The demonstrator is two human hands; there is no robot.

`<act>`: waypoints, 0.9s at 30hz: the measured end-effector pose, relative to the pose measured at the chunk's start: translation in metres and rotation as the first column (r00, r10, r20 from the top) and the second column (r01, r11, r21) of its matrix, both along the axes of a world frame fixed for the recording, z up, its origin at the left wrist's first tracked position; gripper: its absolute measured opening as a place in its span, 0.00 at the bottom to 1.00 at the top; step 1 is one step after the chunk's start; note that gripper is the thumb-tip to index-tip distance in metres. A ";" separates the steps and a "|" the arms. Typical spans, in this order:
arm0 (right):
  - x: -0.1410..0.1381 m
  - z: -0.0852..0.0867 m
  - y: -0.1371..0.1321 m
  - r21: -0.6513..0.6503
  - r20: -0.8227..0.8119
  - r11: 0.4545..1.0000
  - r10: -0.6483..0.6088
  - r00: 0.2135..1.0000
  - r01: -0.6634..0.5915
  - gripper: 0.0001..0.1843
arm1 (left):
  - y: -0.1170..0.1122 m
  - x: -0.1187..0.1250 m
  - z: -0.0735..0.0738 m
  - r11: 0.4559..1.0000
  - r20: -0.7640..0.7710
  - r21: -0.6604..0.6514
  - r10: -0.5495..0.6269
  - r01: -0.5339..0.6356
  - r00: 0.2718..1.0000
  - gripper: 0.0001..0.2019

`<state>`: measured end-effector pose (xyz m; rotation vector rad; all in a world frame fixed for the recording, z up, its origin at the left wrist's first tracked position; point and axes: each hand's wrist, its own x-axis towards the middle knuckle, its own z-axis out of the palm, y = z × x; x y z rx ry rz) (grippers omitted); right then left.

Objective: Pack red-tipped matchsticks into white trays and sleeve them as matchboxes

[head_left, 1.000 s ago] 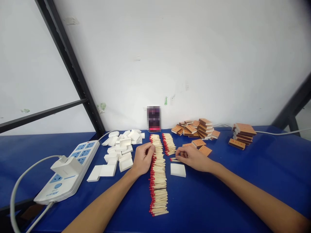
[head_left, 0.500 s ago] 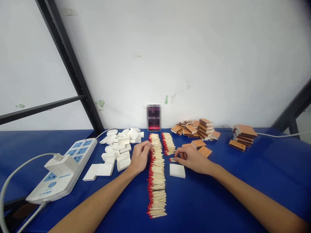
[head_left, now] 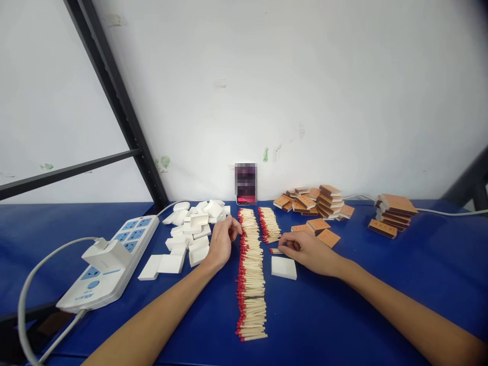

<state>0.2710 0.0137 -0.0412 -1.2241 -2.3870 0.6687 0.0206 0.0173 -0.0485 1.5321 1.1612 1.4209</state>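
A long row of red-headed matches (head_left: 251, 274) runs toward me down the blue table, heads to the left. Beside its far end lies a shorter row of matches (head_left: 269, 224). My left hand (head_left: 223, 243) is at the long row's left edge, fingers loosely bent and apart; no object shows in it. My right hand (head_left: 310, 251) pinches a few matches (head_left: 275, 251) between thumb and fingertips, low over the table near the short row. Just in front of that hand lies a white matchbox tray (head_left: 283, 268); whether its open side faces up is unclear.
White matchbox trays (head_left: 198, 249) are heaped at left, beside a power strip (head_left: 114, 269) with a plugged-in charger (head_left: 107, 256). Orange matchbox sleeves (head_left: 305, 202) lie back right, with a stack of matchboxes (head_left: 396, 208) farther right. A phone (head_left: 246, 185) leans against the wall.
My left hand has drawn slightly back from the long row, and its fingers have loosened. My right hand keeps its pinch on the matches. The whole view has shifted a little.
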 end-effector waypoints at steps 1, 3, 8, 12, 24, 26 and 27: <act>0.000 0.000 0.000 -0.008 -0.011 1.000 -0.003 1.000 0.002 0.15 | 0.001 0.000 0.000 1.000 0.028 -0.015 -0.007 0.008 1.000 0.27; 0.001 -0.001 0.001 -0.011 -0.030 1.000 -0.016 0.999 0.016 0.16 | 0.002 -0.002 0.000 0.998 0.107 -0.048 -0.024 0.029 0.994 0.26; 0.000 -0.002 0.001 0.026 -0.021 0.999 -0.026 0.999 0.026 0.20 | 0.005 -0.003 0.000 0.995 0.213 -0.084 -0.027 0.046 0.977 0.24; -0.002 0.002 0.000 0.039 0.012 0.999 -0.032 0.999 0.032 0.20 | 0.004 -0.002 -0.002 0.996 0.187 -0.083 -0.027 0.043 0.982 0.23; -0.002 0.002 -0.001 0.047 0.008 0.999 -0.010 1.000 0.010 0.17 | 0.005 -0.003 -0.002 0.997 0.161 -0.064 -0.022 0.033 0.987 0.21; -0.002 0.002 0.000 0.054 0.010 0.999 -0.002 1.000 0.001 0.16 | 0.005 -0.003 -0.002 0.997 0.158 -0.063 -0.023 0.033 0.987 0.21; -0.002 0.001 0.000 0.058 0.013 0.998 0.003 1.000 -0.004 0.15 | 0.005 -0.002 -0.002 0.997 0.155 -0.063 -0.023 0.033 0.988 0.21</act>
